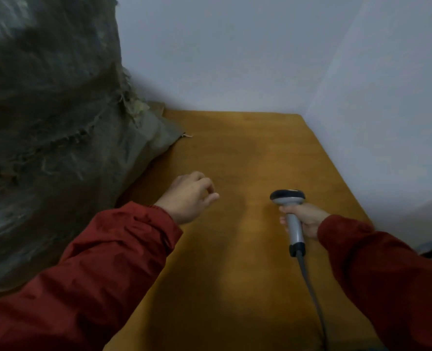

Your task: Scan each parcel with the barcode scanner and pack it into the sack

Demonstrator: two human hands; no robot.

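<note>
Over the wooden table, beside the bulging woven sack on the left, the right hand grips the barcode scanner by its handle, head aimed forward, seemingly ready to read, while the left hand hovers loosely curled, empty, with no parcel in view.

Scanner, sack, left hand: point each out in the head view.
barcode scanner (295, 231): head view, on its grey handle.
sack (48, 138): head view, on its woven side.
left hand (188, 196): head view, on the back of the hand.
</note>
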